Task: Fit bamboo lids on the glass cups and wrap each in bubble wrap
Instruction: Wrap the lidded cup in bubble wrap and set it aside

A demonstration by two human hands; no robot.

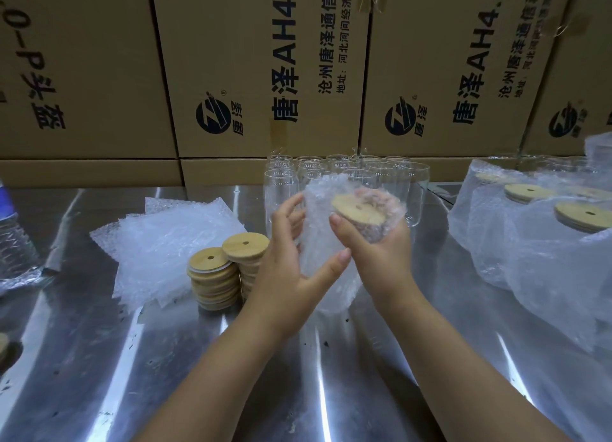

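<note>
Above the steel table I hold a glass cup with a bamboo lid (356,209), partly inside a bubble wrap bag (323,229). My right hand (374,243) grips the lidded top through the wrap, its fingers curled behind it. My left hand (291,243) holds the wrap's left side with thumb and fingers. Two stacks of bamboo lids (228,272) stand left of my left wrist. Several bare glass cups (331,173) stand in a group behind my hands. A pile of flat bubble wrap bags (165,243) lies left of the lids.
Wrapped, lidded cups (530,210) lie heaped at the right on the shiny steel table (298,375). Cardboard boxes (265,77) form a wall along the back. A plastic water bottle (13,239) stands at the left edge. Part of one more lid (2,342) shows at the far left.
</note>
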